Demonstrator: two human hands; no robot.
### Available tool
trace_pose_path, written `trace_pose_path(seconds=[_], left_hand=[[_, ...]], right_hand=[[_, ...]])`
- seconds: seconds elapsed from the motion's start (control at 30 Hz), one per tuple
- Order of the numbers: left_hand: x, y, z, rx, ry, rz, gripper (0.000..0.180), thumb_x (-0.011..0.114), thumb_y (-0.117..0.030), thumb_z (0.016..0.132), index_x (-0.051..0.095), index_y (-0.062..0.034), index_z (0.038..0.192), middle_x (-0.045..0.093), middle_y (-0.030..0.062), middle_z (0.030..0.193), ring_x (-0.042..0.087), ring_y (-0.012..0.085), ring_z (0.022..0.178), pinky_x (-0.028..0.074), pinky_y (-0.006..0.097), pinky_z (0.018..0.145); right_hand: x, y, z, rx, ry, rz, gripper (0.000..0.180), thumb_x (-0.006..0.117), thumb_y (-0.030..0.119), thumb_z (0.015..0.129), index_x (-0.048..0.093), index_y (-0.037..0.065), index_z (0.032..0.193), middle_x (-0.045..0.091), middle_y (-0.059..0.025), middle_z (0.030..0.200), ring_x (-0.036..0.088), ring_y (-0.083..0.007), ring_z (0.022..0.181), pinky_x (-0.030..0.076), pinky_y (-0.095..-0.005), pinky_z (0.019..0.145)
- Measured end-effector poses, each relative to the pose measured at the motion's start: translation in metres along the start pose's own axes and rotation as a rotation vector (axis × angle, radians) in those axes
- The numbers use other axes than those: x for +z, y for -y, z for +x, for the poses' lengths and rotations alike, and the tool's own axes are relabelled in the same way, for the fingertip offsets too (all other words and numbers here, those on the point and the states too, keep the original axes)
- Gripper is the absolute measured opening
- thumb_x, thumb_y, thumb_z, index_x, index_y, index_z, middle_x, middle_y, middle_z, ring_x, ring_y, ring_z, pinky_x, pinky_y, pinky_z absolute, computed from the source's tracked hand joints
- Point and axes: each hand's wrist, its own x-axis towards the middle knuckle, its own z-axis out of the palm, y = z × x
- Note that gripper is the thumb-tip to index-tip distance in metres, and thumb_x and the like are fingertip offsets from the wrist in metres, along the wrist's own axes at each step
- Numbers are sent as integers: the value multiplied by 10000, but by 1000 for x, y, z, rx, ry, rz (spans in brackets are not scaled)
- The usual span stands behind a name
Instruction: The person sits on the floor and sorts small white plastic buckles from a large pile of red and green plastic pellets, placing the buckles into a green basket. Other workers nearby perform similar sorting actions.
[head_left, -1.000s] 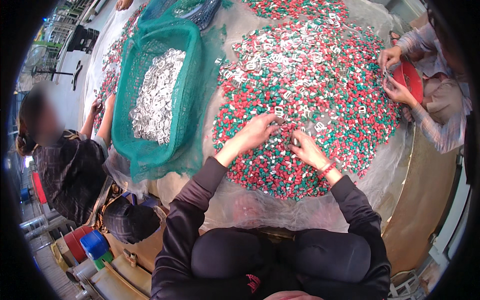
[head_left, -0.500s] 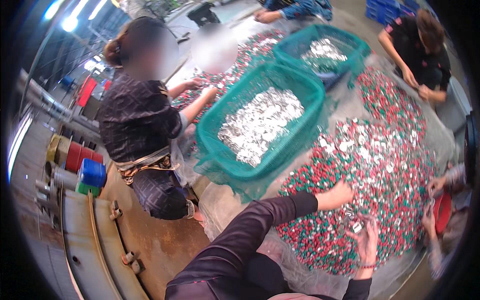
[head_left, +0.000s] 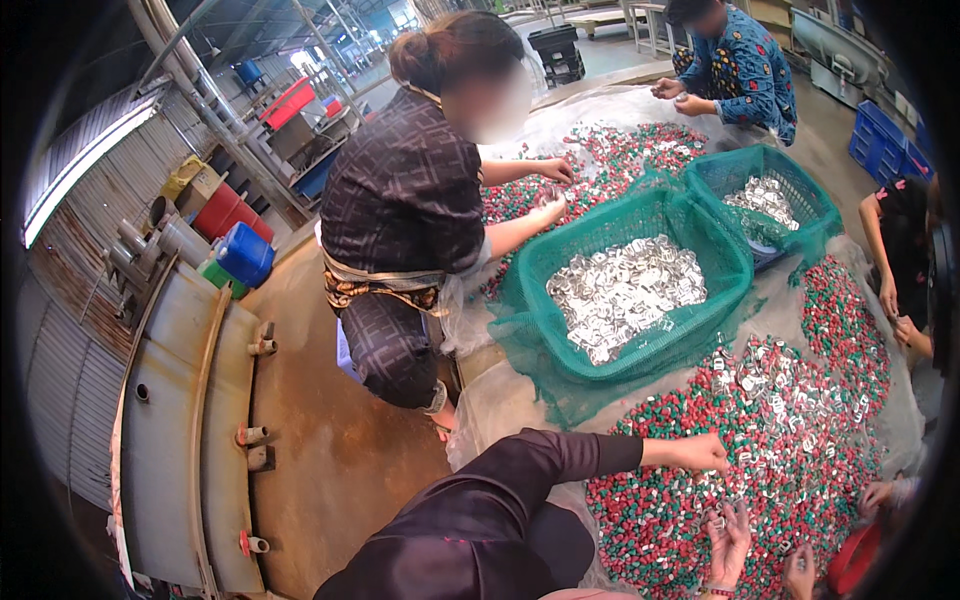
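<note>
Silver buckles lie among red, green and white pebbles toward the sheet's near right corner. Over them the left hand curls, fingers bunched; the right hand shows its palm, fingers bent (whether either pinches anything, I cannot tell). Beyond, 1 green net-covered basket of buckles stands before 1 co-worker; basket number 2 sits behind. A red bowl is by the right edge.

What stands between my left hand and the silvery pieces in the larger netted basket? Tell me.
The green-netted near wall of the larger basket stands between your left hand and the silvery pieces inside. Nothing visible covers them from above.
</note>
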Motion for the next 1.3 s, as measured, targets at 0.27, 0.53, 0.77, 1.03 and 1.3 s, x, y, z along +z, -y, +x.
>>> trace_pose_path(seconds=[0.27, 0.53, 0.77, 1.03, 1.3], left_hand=[[17, 12, 4, -285, 347, -773, 294, 562, -328, 953, 615, -42, 992, 615, 29, 905, 607, 189, 874, 533, 465, 815], [53, 0, 2, 524, 48, 383, 371, 707, -229, 835, 540, 0, 1074, 595, 114, 870, 608, 237, 785, 498, 374, 671], [20, -49, -12, 501, -159, 371, 239, 575, -212, 930, 550, -22, 1073, 592, 124, 945, 603, 251, 876, 485, 386, 801], [-181, -100, -88, 400, -1343, 1245, 286, 521, -45, 862, 553, -31, 1146, 497, 231, 1128, 493, 362, 1076, 435, 443, 893], [-27, -26, 0, 391, -109, 890, 358, 599, -69, 780, 602, -34, 1136, 599, 177, 1033, 566, 342, 994, 448, 449, 882]], right_hand=[[-19, -3, -2, 143, -47, -133, 492, 538, 397, 954, 435, 117, 1345, 502, -132, 1299, 548, -277, 1090, 574, -460, 728], [26, 0, -10, 15, -10, -249, 504, 502, 413, 971, 462, 101, 1365, 546, -31, 1256, 499, -154, 1146, 536, -427, 751], [33, -5, 9, -305, -41, -957, 580, 514, 359, 955, 325, 115, 1446, 366, -142, 1430, 377, -292, 1287, 368, -543, 1006], [48, -70, 1, -266, -9, -1961, 726, 687, 397, 801, 375, 137, 1403, 304, -257, 1393, 322, -464, 1253, 344, -615, 960], [-13, -52, 22, -215, -48, -978, 367, 615, -61, 769, 538, 28, 1117, 599, -98, 924, 593, -192, 835, 490, -319, 689]])
